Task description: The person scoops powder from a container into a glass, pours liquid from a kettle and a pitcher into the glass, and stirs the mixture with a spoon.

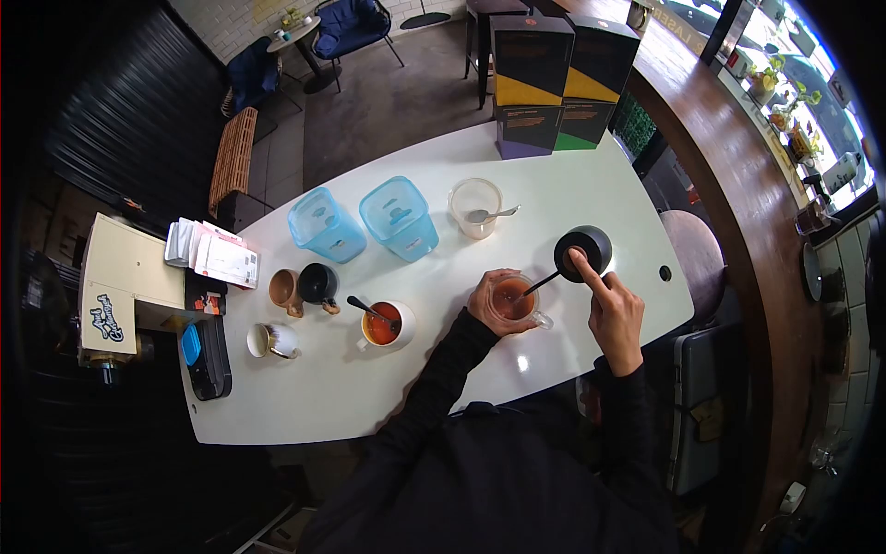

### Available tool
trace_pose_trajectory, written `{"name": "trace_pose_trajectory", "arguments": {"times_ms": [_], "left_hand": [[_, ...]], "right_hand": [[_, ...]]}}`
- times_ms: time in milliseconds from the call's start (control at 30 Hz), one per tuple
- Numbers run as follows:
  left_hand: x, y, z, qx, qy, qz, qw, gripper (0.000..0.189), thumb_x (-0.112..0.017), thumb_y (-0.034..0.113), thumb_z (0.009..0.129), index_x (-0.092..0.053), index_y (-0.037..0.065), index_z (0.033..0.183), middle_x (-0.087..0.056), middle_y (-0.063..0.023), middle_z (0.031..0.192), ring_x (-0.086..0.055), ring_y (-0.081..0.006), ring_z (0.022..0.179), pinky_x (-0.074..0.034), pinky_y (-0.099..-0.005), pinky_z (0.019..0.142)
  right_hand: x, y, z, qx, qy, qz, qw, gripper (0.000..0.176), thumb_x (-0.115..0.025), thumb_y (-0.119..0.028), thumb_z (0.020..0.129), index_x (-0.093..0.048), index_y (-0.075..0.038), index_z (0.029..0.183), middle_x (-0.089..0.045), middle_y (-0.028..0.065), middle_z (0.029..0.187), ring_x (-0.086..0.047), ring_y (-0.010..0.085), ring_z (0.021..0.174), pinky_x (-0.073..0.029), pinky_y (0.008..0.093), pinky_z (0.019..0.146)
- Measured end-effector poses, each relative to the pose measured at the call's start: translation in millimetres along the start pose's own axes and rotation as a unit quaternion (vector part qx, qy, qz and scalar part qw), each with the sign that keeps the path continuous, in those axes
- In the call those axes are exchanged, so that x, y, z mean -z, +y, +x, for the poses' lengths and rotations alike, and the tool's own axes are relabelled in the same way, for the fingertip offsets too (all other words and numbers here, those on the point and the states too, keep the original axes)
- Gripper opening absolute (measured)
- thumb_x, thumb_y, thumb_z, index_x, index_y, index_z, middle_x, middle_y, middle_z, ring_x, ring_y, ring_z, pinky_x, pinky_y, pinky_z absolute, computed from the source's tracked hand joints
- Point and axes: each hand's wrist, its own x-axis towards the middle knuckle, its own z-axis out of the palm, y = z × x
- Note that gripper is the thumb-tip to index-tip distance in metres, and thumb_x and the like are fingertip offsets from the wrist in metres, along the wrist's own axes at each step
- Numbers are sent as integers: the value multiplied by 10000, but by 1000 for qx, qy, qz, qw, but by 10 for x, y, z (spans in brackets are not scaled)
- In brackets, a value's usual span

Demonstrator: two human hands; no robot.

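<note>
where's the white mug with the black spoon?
Head view, near table edge: white mug sits left of the glass cup held by the left hand.

Script logo on cream machine [109, 319], unreadable

Black sleeves [443, 369], bare hands [616, 319]

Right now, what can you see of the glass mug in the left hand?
The mug is clear glass and stands upright on the white table, with a loop handle on its near right side. It holds reddish-brown liquid and looks nearly full. The left hand wraps its left side in a closed grip. A dark spoon stands in it, its handle leaning out toward the black cup.
</note>
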Motion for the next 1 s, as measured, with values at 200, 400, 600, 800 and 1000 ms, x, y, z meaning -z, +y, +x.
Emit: {"name": "trace_pose_trajectory", "arguments": {"times_ms": [200,400,600,800,1000], "left_hand": [[17,-27,-5,26,-10,-3,1000,1017,-996,331,505,-404,35,1278,-621,-127,1149,-657,-203,1019,-551,-330,897],[56,-24,38,-50,-1,67,997,1092,-998,331,494,-329,26,1302,-593,-147,1181,-629,-233,1078,-517,-350,958],[4,-30,23,-28,14,15,999,1185,-1000,330,489,-249,17,1350,-565,-173,1225,-623,-253,1090,-505,-384,979],[-14,-63,30,-42,14,17,999,1245,-997,328,495,-184,24,1386,-581,-188,1197,-629,-276,1080,-509,-401,986],[-16,-129,21,-37,18,16,999,1314,-1004,425,434,-202,29,1397,-577,-184,1202,-622,-285,1107,-504,-399,1000]], "right_hand": [[29,-9,-20,6,-6,-11,1000,829,-587,90,741,-526,-400,1407,-533,65,702,-537,257,512,-475,367,529],[40,-86,25,18,-1,-20,1000,835,-582,84,751,-510,-417,1415,-558,65,725,-547,255,520,-486,361,540],[4,-161,64,7,19,-22,1000,832,-589,82,752,-509,-413,1417,-566,67,735,-564,252,533,-491,362,543],[154,-116,104,2,44,-36,998,823,-600,84,748,-523,-401,1409,-567,76,727,-574,253,530,-492,365,541],[324,-77,83,22,48,-60,997,834,-608,95,734,-532,-392,1406,-574,84,725,-571,243,522,-485,362,535]]}}
